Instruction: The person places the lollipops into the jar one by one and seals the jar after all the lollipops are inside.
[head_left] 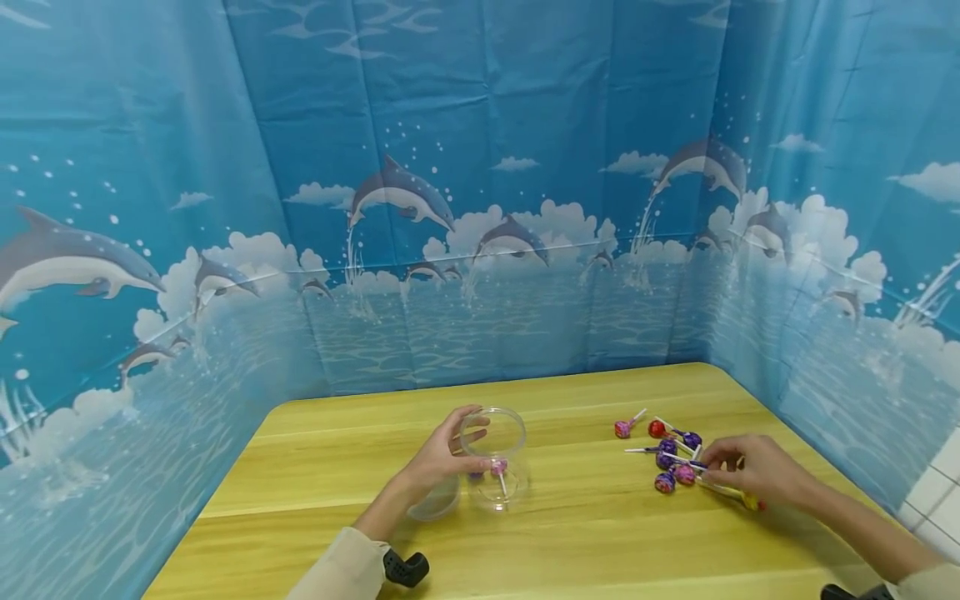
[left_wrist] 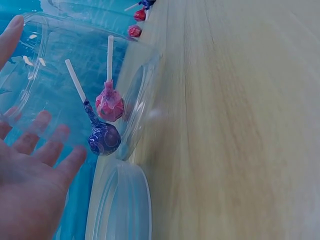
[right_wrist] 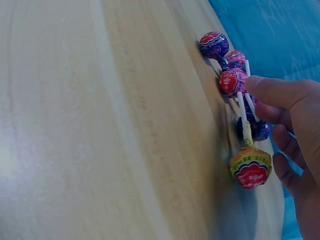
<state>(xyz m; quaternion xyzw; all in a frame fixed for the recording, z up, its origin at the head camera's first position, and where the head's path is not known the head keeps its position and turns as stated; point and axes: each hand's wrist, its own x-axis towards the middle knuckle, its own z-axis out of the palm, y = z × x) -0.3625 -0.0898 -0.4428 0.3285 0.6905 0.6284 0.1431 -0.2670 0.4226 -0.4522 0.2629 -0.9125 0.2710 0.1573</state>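
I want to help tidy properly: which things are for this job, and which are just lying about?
For the job, it seems:
clear jar, in the left hand
pink lollipop and purple lollipop inside
loose lollipops by the right hand
probably the lid beside the jar

Just around:
dolphin curtain
black wristband
table, only underneath

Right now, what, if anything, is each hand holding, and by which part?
The left hand holds the clear jar by its side, near the rim. The right hand is at the lollipops; whether it pinches a stick cannot be told.
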